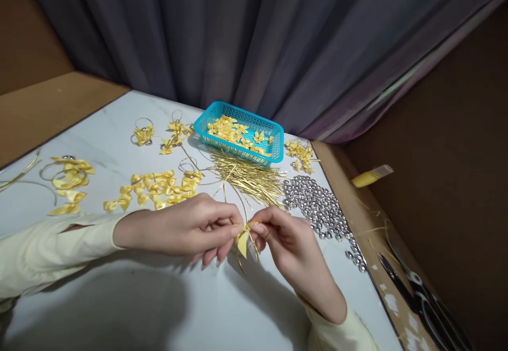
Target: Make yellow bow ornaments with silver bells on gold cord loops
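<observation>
In front of the latticed turquoise basket [216,143], left hand [198,226] and right hand [289,248], fingertips closed, pinch satiny yellow ribbon [242,245] with gold cord [253,245]. Rounded silvery beads [317,206] lie right of the basket.

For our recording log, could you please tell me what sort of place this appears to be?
Probably a small craft workspace, judging by the yellow bows and silver beads laid out on the white table, and the scissors beside it.
</observation>
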Available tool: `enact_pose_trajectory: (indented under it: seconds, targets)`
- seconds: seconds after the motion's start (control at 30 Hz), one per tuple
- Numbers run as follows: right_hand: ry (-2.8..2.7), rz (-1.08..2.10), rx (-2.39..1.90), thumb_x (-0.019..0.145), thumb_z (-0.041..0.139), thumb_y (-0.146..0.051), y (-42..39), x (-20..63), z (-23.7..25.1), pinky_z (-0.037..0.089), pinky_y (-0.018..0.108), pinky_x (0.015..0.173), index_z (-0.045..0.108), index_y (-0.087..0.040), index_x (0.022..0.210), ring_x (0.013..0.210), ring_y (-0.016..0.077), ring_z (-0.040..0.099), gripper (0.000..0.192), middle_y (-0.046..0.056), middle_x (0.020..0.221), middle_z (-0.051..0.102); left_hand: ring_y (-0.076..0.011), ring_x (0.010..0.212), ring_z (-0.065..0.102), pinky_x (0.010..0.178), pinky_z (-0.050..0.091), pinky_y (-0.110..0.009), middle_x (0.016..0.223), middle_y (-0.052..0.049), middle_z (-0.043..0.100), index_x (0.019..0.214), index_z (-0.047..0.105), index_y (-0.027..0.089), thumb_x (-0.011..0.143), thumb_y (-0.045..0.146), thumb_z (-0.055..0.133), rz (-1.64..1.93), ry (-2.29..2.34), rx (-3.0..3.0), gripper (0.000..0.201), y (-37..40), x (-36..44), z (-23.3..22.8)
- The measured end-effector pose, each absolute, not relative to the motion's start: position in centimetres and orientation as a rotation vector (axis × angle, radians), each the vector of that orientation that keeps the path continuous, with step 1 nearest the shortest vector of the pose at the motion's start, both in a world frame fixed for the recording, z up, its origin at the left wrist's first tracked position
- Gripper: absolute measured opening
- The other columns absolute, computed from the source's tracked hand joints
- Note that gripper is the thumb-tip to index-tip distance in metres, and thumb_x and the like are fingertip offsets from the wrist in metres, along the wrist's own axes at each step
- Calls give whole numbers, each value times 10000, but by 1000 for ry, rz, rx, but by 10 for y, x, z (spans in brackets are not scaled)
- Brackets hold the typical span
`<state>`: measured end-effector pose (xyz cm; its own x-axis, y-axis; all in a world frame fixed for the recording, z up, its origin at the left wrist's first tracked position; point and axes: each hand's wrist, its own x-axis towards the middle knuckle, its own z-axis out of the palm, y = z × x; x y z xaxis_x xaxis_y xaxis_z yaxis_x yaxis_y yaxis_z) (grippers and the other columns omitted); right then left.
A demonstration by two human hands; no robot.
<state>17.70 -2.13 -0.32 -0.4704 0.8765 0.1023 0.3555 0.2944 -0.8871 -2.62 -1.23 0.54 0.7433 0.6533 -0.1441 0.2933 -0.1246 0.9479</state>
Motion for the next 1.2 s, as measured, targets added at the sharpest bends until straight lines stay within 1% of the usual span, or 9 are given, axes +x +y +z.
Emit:
enact_pose_trajectory:
  seconds: [0.17,0.37,0.5,0.6,0.67,0.8,0.93,1.07,1.2]
  targets:
    - [-1954,1152,-1117,878,512,-215,-20,177,-4,392,209,442,567,-173,741,458,83,504,153,-19,582,557,-67,415,536,412,442,-143,595,0,606,783,547,143,942,370,396,350,794,1628,315,-8,-25,3]
    - [-1929,1207,-1073,889,494,-222,-25,176,-3,417,215,475,518,-183,878,498,89,515,47,-21,615,577,-96,448,586,426,466,-158,591,7,626,823,583,151,904,432,476,263,863,1552,311,-9,-24,0]
    - [-1894,1259,-1053,890,476,-220,-25,178,-2,439,238,520,412,-203,997,539,100,512,126,-23,658,596,-85,441,584,439,456,-160,645,-9,654,807,572,148,932,416,428,233,796,1515,329,-9,-24,3]
    - [-1948,1229,-1030,886,464,-182,-28,179,0,437,244,524,382,-215,988,530,100,504,135,-41,625,569,-75,435,577,426,433,-150,651,-6,649,781,557,149,932,392,443,206,750,1429,308,-8,-26,6]
    - [-2015,1103,-987,878,460,-151,-31,179,0,439,251,511,375,-227,973,536,110,531,148,-38,632,559,-76,440,579,408,413,-144,645,1,640,772,551,153,927,371,463,210,718,1353,283,-8,-28,9]
    - [-2055,776,-821,842,470,-82,-34,178,-7,480,291,553,380,-240,924,612,137,592,200,-3,724,548,-65,374,524,359,368,-148,605,23,614,785,565,162,916,325,493,201,641,1221,221,-7,-31,13]
    - [-1945,910,-750,842,483,-86,-29,176,-16,502,273,562,397,-236,873,607,118,582,176,-18,711,516,-38,306,451,314,275,-142,567,31,610,777,572,157,909,313,509,213,621,1216,214,-5,-33,15]
    - [-1944,934,-724,845,487,-65,-26,176,-16,494,242,569,470,-221,894,651,105,571,164,9,784,568,-35,320,483,322,277,-132,577,32,625,762,562,155,916,295,496,252,634,1244,219,-6,-33,15]
    - [-2014,1005,-783,866,475,-67,-29,177,-8,478,228,570,507,-208,911,622,86,553,151,-1,782,572,-45,368,529,325,294,-125,639,8,645,781,565,150,916,297,485,250,674,1301,215,-8,-32,18]
